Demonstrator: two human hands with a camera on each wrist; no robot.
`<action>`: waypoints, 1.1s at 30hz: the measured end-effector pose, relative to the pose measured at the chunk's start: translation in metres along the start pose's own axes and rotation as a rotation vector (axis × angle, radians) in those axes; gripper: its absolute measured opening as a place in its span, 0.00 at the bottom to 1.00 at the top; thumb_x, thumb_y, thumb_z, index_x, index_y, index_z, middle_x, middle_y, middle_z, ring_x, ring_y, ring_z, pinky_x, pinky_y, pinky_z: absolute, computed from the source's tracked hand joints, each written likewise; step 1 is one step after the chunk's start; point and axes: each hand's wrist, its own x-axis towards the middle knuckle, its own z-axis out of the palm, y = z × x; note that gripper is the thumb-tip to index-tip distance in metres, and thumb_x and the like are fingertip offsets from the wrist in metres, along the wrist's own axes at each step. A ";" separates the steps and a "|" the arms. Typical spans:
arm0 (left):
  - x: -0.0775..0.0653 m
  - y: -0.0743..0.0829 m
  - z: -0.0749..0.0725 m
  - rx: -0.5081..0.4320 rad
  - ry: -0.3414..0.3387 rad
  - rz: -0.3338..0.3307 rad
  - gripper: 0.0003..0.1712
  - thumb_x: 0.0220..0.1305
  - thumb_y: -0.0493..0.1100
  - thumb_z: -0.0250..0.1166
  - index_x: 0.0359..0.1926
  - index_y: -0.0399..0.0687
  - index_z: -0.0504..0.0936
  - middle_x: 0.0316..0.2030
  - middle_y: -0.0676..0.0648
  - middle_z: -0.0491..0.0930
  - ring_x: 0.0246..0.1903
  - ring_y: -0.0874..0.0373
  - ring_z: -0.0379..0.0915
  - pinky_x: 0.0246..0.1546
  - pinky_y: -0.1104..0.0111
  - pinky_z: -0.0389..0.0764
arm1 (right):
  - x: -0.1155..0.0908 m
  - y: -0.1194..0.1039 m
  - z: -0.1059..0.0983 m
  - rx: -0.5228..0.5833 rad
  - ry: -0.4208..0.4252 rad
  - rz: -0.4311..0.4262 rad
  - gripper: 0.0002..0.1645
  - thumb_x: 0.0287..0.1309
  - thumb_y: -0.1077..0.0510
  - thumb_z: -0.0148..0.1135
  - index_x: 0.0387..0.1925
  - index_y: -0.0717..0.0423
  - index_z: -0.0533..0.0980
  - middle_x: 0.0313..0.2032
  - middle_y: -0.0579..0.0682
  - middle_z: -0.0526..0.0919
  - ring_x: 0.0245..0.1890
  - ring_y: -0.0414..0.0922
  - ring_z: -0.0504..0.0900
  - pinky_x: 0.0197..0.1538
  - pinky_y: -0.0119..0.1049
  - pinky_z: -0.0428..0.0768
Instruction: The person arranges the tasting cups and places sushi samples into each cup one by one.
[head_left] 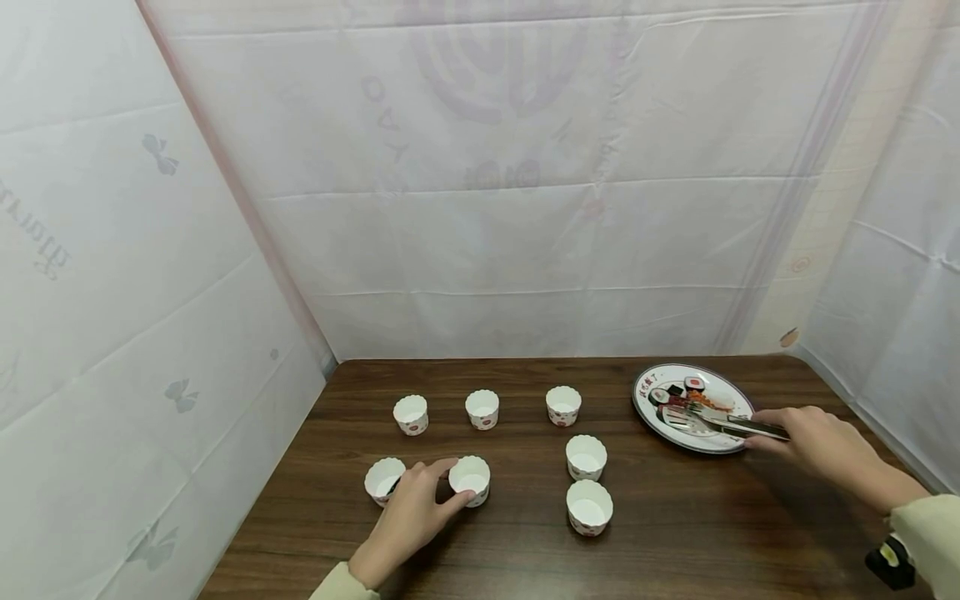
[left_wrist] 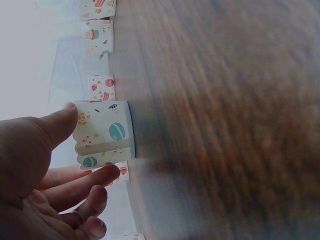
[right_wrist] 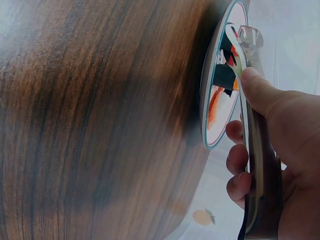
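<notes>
Head view: dark wood tabletop [head_left: 675, 517], printed pale sheets round it: back sheet [head_left: 480, 250] behind the far edge, left sheet [head_left: 150, 333] along the slanting left edge, right sheet [head_left: 907, 242] past the right edge.

Left hand [head_left: 415, 506], front left: grip open to cup width, thumb and fingers pinching opposite sides of front cup [head_left: 470, 478]. Cup upright; can't tell if its base is touching wood. Left cup [head_left: 381, 477] just beside that hand, partly hidden, so little room there. Three back cups [head_left: 482, 409] in a spaced row nearer the far edge. Right cups [head_left: 589, 510]: two, one before the other, close together.

Right hand [head_left: 813, 442], near right edge: grip wrapped round tongs [head_left: 731, 422], tips over plate [head_left: 723, 390] with sushi [head_left: 693, 383]; can't tell if they hold any. Plate near far edge. Wide strip of wood between right cups and plate.
</notes>
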 end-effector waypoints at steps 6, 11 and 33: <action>0.001 0.000 0.000 0.002 0.007 0.000 0.28 0.54 0.51 0.80 0.50 0.38 0.87 0.38 0.43 0.88 0.33 0.53 0.81 0.37 0.61 0.82 | -0.001 0.001 0.000 0.007 0.015 0.001 0.37 0.60 0.34 0.69 0.54 0.61 0.84 0.47 0.69 0.85 0.38 0.64 0.86 0.20 0.46 0.73; 0.001 0.000 0.000 -0.007 -0.008 -0.009 0.28 0.55 0.52 0.80 0.51 0.38 0.87 0.39 0.43 0.88 0.34 0.54 0.81 0.37 0.61 0.82 | 0.000 0.003 0.000 0.003 0.025 0.006 0.36 0.59 0.34 0.70 0.53 0.59 0.85 0.47 0.68 0.86 0.39 0.64 0.86 0.21 0.48 0.74; 0.001 -0.001 0.000 -0.010 -0.019 -0.010 0.28 0.55 0.52 0.80 0.51 0.38 0.86 0.38 0.43 0.88 0.33 0.54 0.80 0.36 0.62 0.81 | 0.009 0.003 -0.016 -0.022 0.053 -0.059 0.31 0.59 0.39 0.73 0.52 0.59 0.85 0.43 0.64 0.88 0.36 0.60 0.87 0.23 0.51 0.77</action>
